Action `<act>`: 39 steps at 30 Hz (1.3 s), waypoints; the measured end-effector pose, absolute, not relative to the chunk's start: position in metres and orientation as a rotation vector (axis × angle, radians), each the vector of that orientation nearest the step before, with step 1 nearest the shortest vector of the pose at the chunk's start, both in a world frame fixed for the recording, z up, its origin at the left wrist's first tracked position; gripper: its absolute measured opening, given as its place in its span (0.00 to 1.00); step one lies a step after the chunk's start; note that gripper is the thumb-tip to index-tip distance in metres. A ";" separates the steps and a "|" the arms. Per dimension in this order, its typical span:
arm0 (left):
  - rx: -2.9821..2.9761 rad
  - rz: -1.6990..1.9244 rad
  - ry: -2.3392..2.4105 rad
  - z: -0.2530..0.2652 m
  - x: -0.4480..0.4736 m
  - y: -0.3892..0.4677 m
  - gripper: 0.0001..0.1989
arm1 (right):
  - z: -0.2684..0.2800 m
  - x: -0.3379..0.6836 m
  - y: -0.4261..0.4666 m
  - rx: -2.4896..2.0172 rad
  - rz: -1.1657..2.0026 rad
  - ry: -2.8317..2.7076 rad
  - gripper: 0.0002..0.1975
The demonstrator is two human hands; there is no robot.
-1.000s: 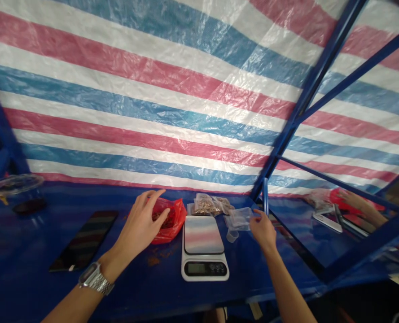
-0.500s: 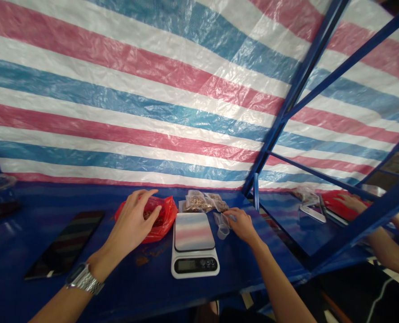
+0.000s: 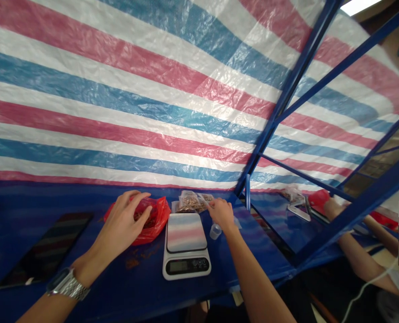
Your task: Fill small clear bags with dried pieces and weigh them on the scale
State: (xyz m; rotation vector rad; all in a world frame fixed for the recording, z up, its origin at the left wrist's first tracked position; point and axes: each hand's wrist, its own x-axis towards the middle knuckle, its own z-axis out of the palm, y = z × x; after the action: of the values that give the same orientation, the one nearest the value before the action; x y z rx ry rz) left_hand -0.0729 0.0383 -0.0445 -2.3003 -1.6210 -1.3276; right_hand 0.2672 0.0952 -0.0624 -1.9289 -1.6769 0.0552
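My left hand point(image 3: 127, 217) hovers over the near left side of a red plastic bag point(image 3: 160, 224), thumb and fingers apart, holding nothing. Dark brown crumbly bits show inside the bag's mouth. My right hand point(image 3: 222, 213) has its fingers together at the right end of the filled clear bags, and the tips seem to pinch the edge of a clear plastic bag point(image 3: 204, 199). Beside them lies another clear bag point(image 3: 189, 202) of brown pieces. A small clear plastic cup point(image 3: 215, 231) stands below my right hand. Between both hands sits a white kitchen scale point(image 3: 186, 264) with a bare platform.
A dark phone or tablet point(image 3: 47, 249) lies on the blue table point(image 3: 118, 296) at left. Brown crumbs point(image 3: 133, 261) lie near the scale. A blue metal frame point(image 3: 269, 125) rises at right; beyond it are a co-worker's hand point(image 3: 332, 208) and a white scale point(image 3: 298, 212).
My right hand has moved left and away from me, from beside the small cup to the filled clear bags. My left hand stays over the red bag. The view has turned slightly right.
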 end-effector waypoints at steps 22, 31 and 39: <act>-2.579 -2.335 -1.717 -0.021 -0.016 0.010 0.16 | -0.005 0.124 0.014 -1.096 0.852 -1.417 0.11; -2.679 -2.411 -1.662 -0.020 -0.026 0.009 0.16 | -0.001 0.111 0.011 -0.927 1.162 -1.417 0.11; -2.881 -2.029 -1.615 -0.017 -0.038 0.010 0.17 | -0.002 0.113 0.003 -0.922 1.330 -1.377 0.10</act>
State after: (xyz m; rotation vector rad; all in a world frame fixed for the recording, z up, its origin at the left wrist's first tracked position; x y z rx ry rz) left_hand -0.0380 0.0095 -0.0174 -2.8806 -1.6149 -2.0289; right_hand 0.1133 0.0032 -0.0024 -0.9223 -1.3766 1.3298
